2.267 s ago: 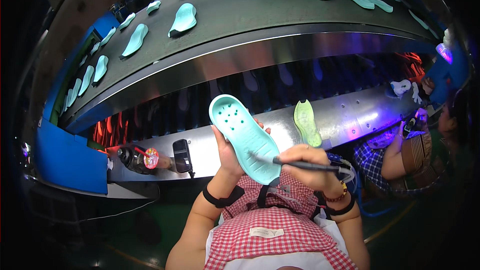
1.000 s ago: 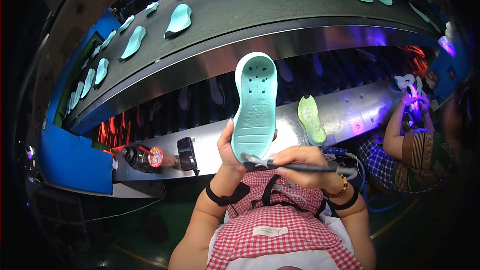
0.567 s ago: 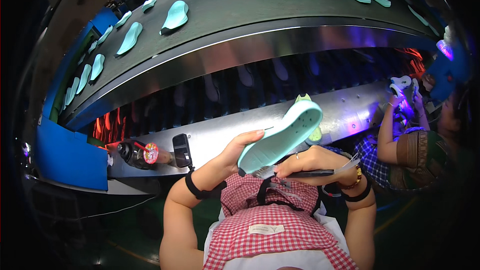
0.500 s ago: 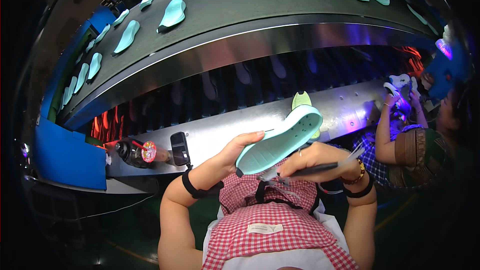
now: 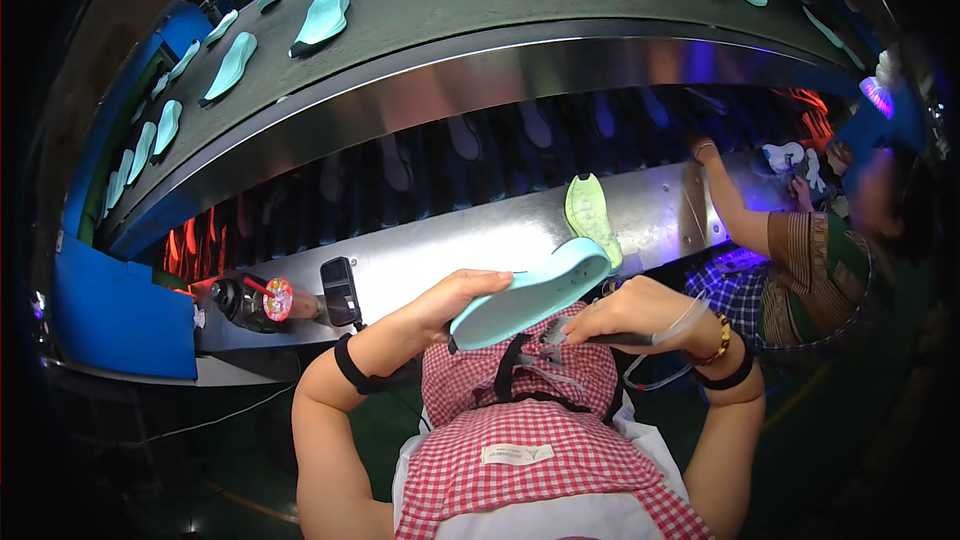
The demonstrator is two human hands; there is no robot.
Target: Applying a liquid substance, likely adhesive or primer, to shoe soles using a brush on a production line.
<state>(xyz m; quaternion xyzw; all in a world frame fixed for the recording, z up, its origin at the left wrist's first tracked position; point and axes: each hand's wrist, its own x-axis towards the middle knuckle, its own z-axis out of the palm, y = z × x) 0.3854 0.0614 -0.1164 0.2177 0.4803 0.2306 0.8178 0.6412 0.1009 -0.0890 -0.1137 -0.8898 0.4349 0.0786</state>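
My left hand point(image 5: 452, 298) grips a mint-green shoe sole point(image 5: 528, 302) by its left edge, thumb along the upper side. The sole is tilted, its dark tip at the lower left. Just right of and below it, my right hand point(image 5: 640, 312) is closed around the dark handle of a brush point(image 5: 622, 340). Pale bristles show near my fingertips, close to the sole's lower edge; whether they touch it I cannot tell. A clear tube runs from the handle past my wrist. Behind the held sole, a yellow-green sole point(image 5: 590, 210) lies on the metal ledge.
Several mint soles lie on the dark conveyor belt point(image 5: 440, 15) beyond. Along the metal ledge point(image 5: 500, 225) stand a phone point(image 5: 339, 290), a lidded cup point(image 5: 278, 298) and a dark bottle point(image 5: 232, 298). A co-worker's arm point(image 5: 738, 202) reaches over the ledge at right.
The held sole has dipped and tilted, showing less of its inner face. The brush handle points lower. The co-worker's arm now stretches toward the dark slot under the belt. The whole view has shifted.
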